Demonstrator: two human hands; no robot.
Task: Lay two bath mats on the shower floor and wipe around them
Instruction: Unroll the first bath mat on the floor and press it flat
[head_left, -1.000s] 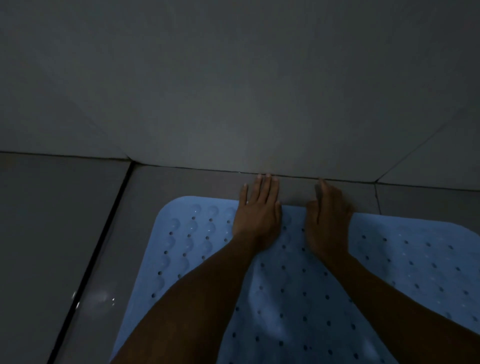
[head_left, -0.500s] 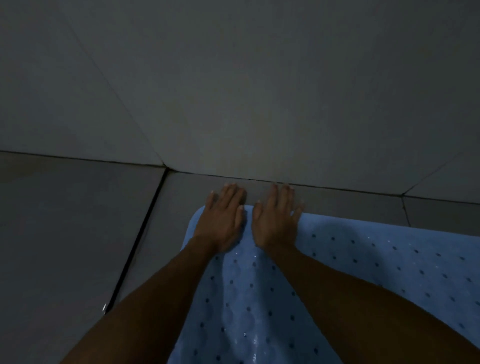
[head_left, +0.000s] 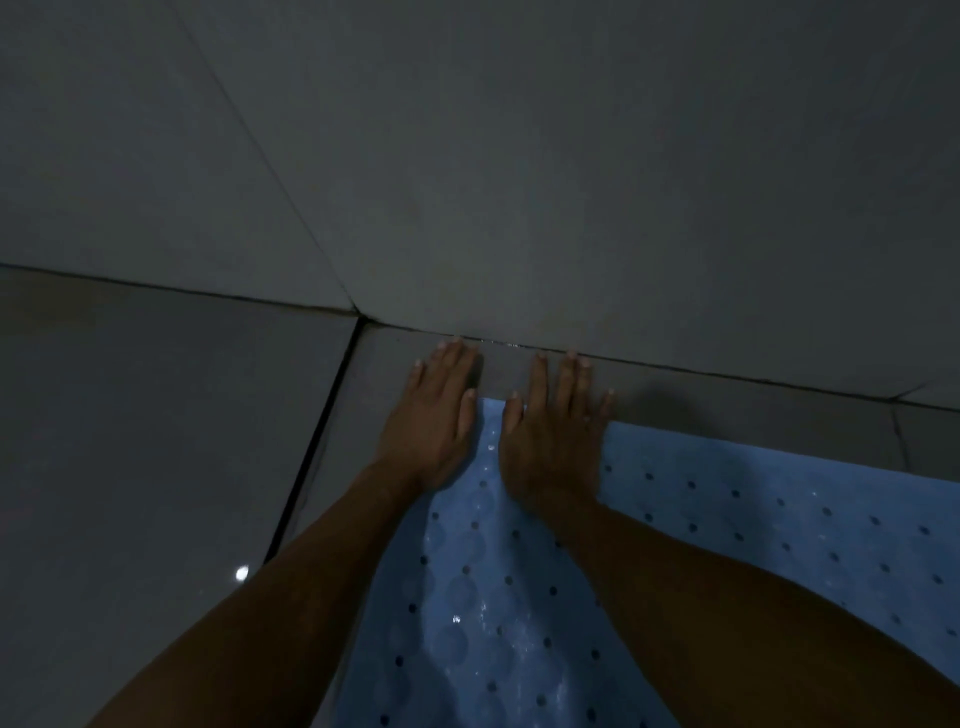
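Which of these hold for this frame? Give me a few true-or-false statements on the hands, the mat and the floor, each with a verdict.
1. Both hands lie flat with straight fingers at the far corner of the blue perforated rubber bath mat. True.
2. The left hand grips a wiping cloth. False: it holds nothing, and no cloth is in view.
3. The fingertips of the right hand reach close to the seam where the grey tiled floor meets the grey wall. True.
4. Two mats are visible side by side. False: only one mat shows.
5. The mat is rolled up. False: it lies spread on the floor.
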